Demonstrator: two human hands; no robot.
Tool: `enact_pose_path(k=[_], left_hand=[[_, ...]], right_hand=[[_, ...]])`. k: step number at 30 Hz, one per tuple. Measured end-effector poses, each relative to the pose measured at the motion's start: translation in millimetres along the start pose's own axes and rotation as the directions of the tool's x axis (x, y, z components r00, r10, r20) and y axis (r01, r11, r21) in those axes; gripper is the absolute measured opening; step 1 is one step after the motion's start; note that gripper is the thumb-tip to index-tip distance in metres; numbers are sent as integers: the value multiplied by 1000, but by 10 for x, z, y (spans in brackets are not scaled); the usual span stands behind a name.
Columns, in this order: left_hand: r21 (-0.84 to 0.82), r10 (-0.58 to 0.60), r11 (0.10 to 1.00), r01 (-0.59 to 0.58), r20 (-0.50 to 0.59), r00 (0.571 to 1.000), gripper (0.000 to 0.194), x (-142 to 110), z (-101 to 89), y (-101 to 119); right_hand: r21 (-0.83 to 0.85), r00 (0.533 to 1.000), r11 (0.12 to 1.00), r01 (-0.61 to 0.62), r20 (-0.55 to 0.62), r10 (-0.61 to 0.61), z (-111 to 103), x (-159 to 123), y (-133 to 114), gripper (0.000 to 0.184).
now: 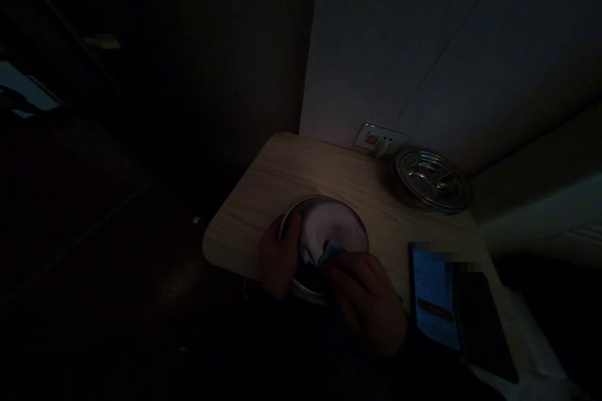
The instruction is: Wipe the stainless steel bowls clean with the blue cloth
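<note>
The scene is very dark. A round metal plate [338, 216] lies on a small light wooden table [282, 188]. My left hand [278, 257] grips the plate's left rim, thumb over the edge. My right hand [369, 301] is closed on a small bluish cloth [330, 254] pressed against the plate's inner surface near its front.
A stack of compartmented steel trays [433, 180] sits at the table's back right, below a wall socket [379, 138]. A lit phone [435, 291] and a dark phone [486, 326] lie at the right. The left side is dark floor.
</note>
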State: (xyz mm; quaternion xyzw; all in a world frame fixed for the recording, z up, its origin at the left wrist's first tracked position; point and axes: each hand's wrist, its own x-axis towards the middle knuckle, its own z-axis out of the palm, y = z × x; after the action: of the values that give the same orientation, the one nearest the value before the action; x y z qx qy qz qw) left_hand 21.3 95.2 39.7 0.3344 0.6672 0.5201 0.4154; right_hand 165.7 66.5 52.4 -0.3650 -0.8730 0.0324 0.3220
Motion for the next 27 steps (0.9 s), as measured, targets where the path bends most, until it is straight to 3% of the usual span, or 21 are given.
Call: enact_pose_path(k=[16,27], left_hand=[[54,0,999,1,-9,1000,38,-24,-17,0],[-5,-7,1000,7,18,1000,40,-18,-26,-9]], right_hand=[[-12,999,1000,25,20,-25,-7,86,-24,22],[-5,998,998,55,22,-55,-7,36,-55,21]])
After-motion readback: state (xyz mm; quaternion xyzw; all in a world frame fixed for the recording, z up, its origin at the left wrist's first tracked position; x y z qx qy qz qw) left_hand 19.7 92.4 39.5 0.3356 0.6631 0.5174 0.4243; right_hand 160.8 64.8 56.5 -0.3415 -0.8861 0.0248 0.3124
